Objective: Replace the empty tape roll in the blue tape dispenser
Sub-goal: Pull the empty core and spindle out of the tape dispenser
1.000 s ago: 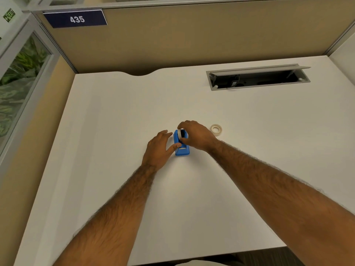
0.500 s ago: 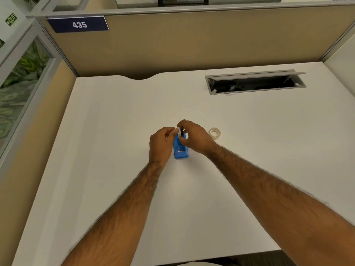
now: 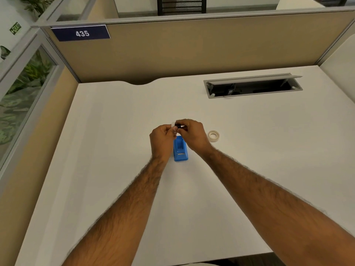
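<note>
We note a white desk (image 3: 115,131) enclosed by tan partitions (image 3: 192,48) with grey metal trim. A blue plate (image 3: 81,33) reading 435 sits at the upper left of the rear partition. A grey cable hatch (image 3: 253,86) stands open in the desk's far right. At left, a glass panel (image 3: 21,89) shows green foliage. Lighting is even.

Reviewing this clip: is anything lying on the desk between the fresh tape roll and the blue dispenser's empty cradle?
Only the right hand. The tape roll lies flat on the desk, right of the blue dispenser; that hand sits between them, meeting the left hand on a small white and black piece above the open cradle. No other object visible there.
</note>
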A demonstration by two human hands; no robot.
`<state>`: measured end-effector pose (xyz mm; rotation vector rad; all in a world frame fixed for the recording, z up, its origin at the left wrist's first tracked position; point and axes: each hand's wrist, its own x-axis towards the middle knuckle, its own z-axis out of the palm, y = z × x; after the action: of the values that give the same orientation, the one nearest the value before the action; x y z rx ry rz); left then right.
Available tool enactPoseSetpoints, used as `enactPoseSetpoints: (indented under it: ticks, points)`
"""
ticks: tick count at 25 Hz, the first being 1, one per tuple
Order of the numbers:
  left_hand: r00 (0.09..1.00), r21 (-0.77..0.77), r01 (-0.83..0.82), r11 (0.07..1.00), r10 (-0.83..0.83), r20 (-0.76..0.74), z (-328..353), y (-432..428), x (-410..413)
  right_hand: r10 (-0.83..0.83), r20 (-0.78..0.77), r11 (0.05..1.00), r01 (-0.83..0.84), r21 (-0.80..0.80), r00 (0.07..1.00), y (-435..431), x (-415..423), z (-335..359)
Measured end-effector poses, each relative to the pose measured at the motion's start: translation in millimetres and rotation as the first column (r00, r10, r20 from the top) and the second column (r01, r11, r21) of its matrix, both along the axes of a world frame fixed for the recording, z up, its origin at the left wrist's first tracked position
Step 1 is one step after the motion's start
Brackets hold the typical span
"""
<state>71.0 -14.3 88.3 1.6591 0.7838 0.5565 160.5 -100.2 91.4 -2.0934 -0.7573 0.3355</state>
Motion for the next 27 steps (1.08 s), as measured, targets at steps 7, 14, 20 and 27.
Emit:
enactPoseSetpoints:
  ticks: [7, 14, 20, 27]
  points:
    - [1.0, -0.075, 0.001, 0.997, -0.002, -0.014, -1.3, 4.2, 1.8, -0.056, -0.003, 0.998, 0.057, 0.029, 0.998, 1.6, -2.0, 2.7]
    - [0.993, -0.231, 0.11, 0.967, -0.117, -0.016, -1.5, 26.5, 7.8, -0.056, -0.048, 0.998, 0.056, 0.01, 0.997, 1.9, 4.5, 1.1]
    - [0.984, -0.035, 0.122, 0.992, -0.126, -0.128, 9.4, 52.5, 48.7, -0.145, -0.066, 0.989, 0.142, -0.048, 0.987, -0.3, 18.6, -6.1]
    - [0.889, 0.291, 0.327, 0.899, -0.188, -0.418, -15.0, 83.9, 102.7, -0.213, -0.08, 0.974, 0.205, -0.092, 0.974, -5.0, 40.9, -15.0]
